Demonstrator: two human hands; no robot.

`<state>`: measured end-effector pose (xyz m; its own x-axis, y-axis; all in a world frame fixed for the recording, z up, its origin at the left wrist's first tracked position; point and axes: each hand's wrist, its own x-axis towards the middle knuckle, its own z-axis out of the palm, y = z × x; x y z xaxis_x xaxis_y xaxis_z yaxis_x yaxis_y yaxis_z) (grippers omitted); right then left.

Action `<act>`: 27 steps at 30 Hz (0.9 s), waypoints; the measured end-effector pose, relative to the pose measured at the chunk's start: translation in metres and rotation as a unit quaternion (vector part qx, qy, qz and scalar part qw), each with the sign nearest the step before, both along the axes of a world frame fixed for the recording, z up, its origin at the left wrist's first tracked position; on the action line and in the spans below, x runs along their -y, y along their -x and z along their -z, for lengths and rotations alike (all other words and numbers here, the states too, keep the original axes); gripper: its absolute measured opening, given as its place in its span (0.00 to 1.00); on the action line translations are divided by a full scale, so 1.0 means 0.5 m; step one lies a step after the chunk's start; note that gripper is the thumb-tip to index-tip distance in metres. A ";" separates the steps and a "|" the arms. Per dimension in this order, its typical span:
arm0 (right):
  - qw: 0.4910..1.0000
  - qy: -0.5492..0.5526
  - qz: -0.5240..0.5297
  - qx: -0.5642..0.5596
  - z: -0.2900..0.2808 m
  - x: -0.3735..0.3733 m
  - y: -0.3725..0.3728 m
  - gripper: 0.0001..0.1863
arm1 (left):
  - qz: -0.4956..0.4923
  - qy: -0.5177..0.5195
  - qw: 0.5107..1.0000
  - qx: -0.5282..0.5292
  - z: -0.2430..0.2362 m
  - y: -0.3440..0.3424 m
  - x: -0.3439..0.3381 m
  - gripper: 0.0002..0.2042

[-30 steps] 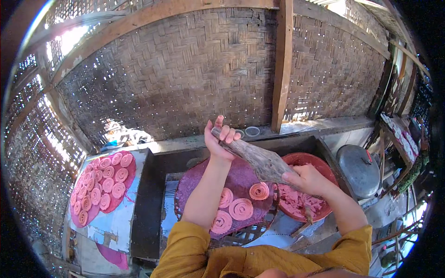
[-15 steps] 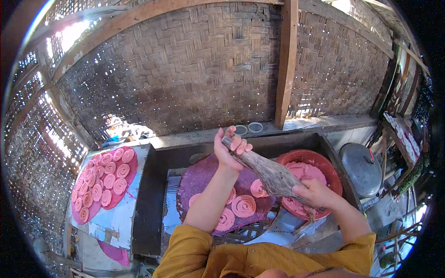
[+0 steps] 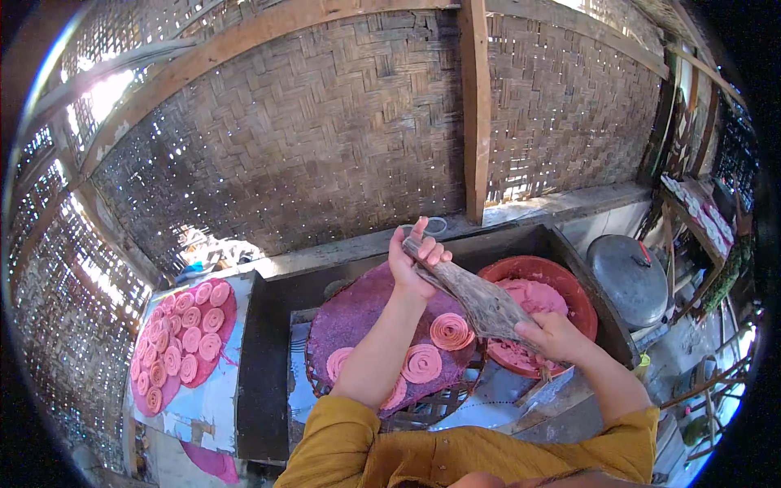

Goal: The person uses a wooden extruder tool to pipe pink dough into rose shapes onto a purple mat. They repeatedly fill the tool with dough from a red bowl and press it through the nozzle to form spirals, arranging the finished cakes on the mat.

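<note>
Woven wall [image 3: 325, 138], metal pot [image 3: 625, 285] and pink coils [image 3: 422, 363] suggest a rustic kitchen.

Mustard-yellow top [image 3: 521, 455], plain cloth, front softly rumpled, with creases running through it. To the left of the top's front: left sleeve [image 3: 329, 439], same mustard, loose, deeply wrinkled, ending near the elbow. To the right of the front: right sleeve [image 3: 622, 443], matching colour, folds bunched. Beyond the top's sleeves: bare forearms, bare left hand [image 3: 416, 259], bare right hand [image 3: 555, 335]

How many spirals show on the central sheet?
4: one spiral left of the left forearm; right of it, upper spiral, middle spiral and lower spiral. The forearm may hide more.
</note>
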<state>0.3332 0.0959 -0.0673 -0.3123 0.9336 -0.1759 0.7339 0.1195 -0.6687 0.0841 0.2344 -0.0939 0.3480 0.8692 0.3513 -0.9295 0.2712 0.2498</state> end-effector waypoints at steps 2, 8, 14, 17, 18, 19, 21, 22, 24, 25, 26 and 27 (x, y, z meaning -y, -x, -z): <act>1.000 0.003 0.011 0.004 0.006 -0.005 -0.009 0.26 | 0.001 0.056 0.997 -0.052 -0.022 -0.020 0.021 0.22; 0.995 -0.003 0.047 -0.090 0.039 -0.021 -0.007 0.24 | 0.063 0.094 0.810 -0.576 0.168 -0.055 -0.002 0.17; 0.995 -0.030 0.031 -0.094 0.054 -0.028 -0.013 0.25 | 0.069 0.000 0.783 -0.618 0.234 -0.059 0.000 0.15; 0.993 -0.039 0.045 -0.100 0.046 -0.024 -0.007 0.25 | 0.068 -0.037 0.765 -0.639 0.251 -0.052 -0.013 0.15; 0.993 -0.033 0.054 -0.103 0.046 -0.024 -0.007 0.25 | 0.073 -0.041 0.750 -0.656 0.250 -0.050 -0.015 0.15; 0.992 -0.027 0.062 -0.107 0.047 -0.026 -0.006 0.25 | 0.050 -0.049 0.743 -0.666 0.240 -0.050 -0.008 0.17; 0.990 -0.044 0.077 -0.113 0.054 -0.029 -0.008 0.24 | 0.004 -0.066 0.727 -0.683 0.206 -0.056 0.016 0.21; 0.988 -0.067 0.081 -0.115 0.065 -0.034 -0.011 0.24 | 0.000 -0.069 0.691 -0.720 0.208 -0.048 0.010 0.24; 0.984 -0.101 0.085 -0.123 0.078 -0.040 -0.017 0.24 | -0.008 -0.075 0.611 -0.788 0.217 -0.027 -0.008 0.30; 0.981 -0.111 0.089 -0.129 0.085 -0.043 -0.023 0.24 | -0.014 -0.087 0.593 -0.801 0.196 -0.026 0.002 0.32; 0.979 -0.120 0.093 -0.135 0.089 -0.042 -0.029 0.24 | -0.020 -0.099 0.575 -0.812 0.159 -0.028 0.027 0.33; 0.978 -0.115 0.098 -0.145 0.093 -0.040 -0.034 0.24 | -0.025 -0.112 0.556 -0.823 0.139 -0.030 0.040 0.35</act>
